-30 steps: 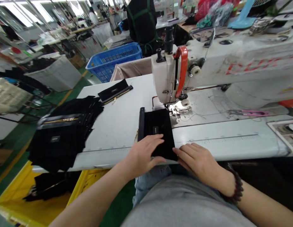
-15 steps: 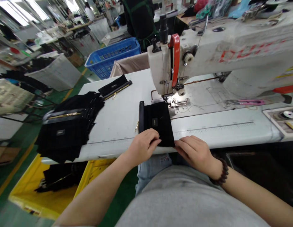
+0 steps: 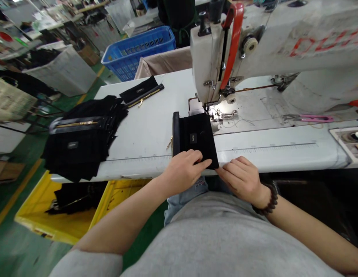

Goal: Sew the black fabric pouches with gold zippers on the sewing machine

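A black fabric piece [image 3: 200, 132] with a small label and a zipper strip along its left side lies on the sewing table [image 3: 147, 132]. Its far right corner is at the needle of the sewing machine [image 3: 208, 65]. My left hand [image 3: 186, 169] is closed over the near edge of the piece, the index finger stretched toward the near right corner. At that corner, my right hand [image 3: 241, 179] pinches the fabric between thumb and fingers. The fingertips of both hands are close together.
To the left lies a stack of black zippered pieces [image 3: 77, 138], with a single zippered piece [image 3: 143, 91] behind it. A yellow crate [image 3: 109, 204] stands below the table. Behind are a blue basket [image 3: 138, 50] and pink-handled snips [image 3: 316, 118] by the machine.
The view has tilted down and moved closer to the machine. My left index finger has stretched out toward the fabric's near right corner. My right hand still pinches that corner.
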### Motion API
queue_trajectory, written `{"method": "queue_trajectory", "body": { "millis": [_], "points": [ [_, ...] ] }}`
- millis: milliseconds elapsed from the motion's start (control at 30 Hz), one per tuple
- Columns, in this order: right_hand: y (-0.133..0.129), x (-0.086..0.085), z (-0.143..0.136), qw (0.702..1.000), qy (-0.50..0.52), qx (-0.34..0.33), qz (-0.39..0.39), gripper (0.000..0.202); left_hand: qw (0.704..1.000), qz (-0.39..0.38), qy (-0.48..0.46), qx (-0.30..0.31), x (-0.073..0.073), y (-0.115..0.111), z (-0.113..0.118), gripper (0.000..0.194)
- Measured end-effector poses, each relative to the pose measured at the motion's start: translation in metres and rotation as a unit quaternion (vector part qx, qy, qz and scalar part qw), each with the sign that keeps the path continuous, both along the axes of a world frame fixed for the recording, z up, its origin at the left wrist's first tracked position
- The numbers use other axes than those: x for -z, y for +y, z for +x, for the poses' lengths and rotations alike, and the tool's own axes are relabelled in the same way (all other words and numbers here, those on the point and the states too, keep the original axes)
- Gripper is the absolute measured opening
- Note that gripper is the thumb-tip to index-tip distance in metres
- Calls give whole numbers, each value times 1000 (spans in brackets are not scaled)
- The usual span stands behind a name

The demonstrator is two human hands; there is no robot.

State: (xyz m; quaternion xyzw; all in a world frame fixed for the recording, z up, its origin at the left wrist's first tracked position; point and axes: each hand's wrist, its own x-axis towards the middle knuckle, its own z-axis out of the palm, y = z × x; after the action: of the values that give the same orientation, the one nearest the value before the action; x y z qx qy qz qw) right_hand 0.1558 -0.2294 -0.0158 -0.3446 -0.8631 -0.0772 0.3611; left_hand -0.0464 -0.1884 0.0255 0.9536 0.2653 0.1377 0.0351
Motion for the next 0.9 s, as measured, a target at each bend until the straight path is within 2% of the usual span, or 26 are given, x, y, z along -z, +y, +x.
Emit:
{"method": "queue_trajectory", "body": {
  "millis": [167,400,533,600,700,900],
  "points": [
    [0,-3,1,1000,3,10,7,11,999,25,23,4,-3,-5,5,25],
    [1,-9,-1,999,27,18,-5,17,991,131,-5,12,2,-8,11,21],
    [2,-12,2,999,41,27,-19,12,990,141,-11,21,-2,-8,13,22],
    [2,-13,4,999,24,8,-31,19,991,132,-6,27,-6,-7,13,23],
    [2,-15,8,999,-10,-28,-42,18,993,111,11,34,-7,-6,13,24],
    [4,-7,10,996,-20,-56,-68,16,992,114,4,61,12,-3,8,30]
  ]
}}
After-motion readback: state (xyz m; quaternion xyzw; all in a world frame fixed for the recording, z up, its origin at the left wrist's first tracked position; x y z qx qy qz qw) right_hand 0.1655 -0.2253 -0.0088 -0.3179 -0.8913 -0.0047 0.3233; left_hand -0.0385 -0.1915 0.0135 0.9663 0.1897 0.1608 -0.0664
